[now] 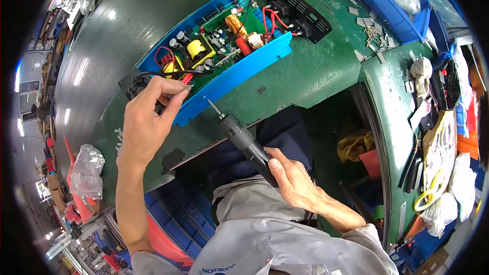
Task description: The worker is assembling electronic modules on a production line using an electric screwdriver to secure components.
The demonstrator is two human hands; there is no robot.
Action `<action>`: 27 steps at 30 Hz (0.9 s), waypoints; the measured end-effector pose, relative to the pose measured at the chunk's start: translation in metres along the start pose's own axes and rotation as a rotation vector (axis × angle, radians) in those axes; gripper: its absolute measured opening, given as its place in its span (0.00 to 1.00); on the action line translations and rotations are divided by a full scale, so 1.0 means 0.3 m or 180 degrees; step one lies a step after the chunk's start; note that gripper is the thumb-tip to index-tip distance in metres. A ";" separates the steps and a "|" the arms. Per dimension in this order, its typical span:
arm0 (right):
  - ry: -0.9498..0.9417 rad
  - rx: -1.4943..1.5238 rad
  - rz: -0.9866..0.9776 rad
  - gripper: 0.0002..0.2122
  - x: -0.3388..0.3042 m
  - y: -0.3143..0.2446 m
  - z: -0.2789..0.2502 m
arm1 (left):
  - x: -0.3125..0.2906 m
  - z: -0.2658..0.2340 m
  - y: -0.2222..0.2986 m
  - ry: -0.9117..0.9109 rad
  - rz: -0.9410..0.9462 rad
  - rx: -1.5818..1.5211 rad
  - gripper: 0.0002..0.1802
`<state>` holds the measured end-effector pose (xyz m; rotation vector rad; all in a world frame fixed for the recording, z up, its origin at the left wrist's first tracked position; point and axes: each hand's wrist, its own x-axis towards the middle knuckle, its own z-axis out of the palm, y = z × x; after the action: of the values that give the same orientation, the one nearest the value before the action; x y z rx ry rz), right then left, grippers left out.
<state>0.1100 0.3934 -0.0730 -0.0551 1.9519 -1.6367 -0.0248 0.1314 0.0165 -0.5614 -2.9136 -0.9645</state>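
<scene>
An electric screwdriver, black with a thin metal bit, is held in my right hand. Its tip points up and left, just short of the near wall of a blue metal case. Inside that open case lies a green circuit board with a yellow transformer, coils and capacitors. My left hand pinches something small at the case's left end, beside a thick red wire; the fingertips mostly cover it. A black end panel with a fan is partly behind this hand.
A black slotted end plate hangs on red wires at the case's right end. Grey pads and loose screws lie by a blue bin. Tools and yellow tape rolls are at the right; a plastic bag is at the left.
</scene>
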 end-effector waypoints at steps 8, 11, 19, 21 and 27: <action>0.0054 -0.0041 -0.0058 0.23 0.024 0.009 0.018 | 0.019 -0.009 0.009 0.0177 0.0381 0.0698 0.07; 0.0071 -0.0066 -0.0046 0.27 0.031 -0.001 0.016 | 0.014 -0.014 0.004 0.0201 0.0883 0.1348 0.09; -0.0963 0.2279 0.0654 0.38 0.077 0.067 0.033 | 0.051 -0.002 -0.015 -0.0017 0.0979 0.1527 0.08; -0.1138 0.2811 0.0997 0.43 0.077 0.060 0.059 | 0.080 -0.014 -0.013 -0.0282 0.1215 0.1699 0.07; -0.1228 0.3327 0.0948 0.43 0.062 0.090 0.143 | 0.088 -0.007 -0.005 -0.0607 0.0913 0.1622 0.04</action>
<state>0.1231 0.3546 -0.1083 0.2893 0.6360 -2.0340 -0.0502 0.1378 0.0209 -1.0283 -2.9415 -0.1311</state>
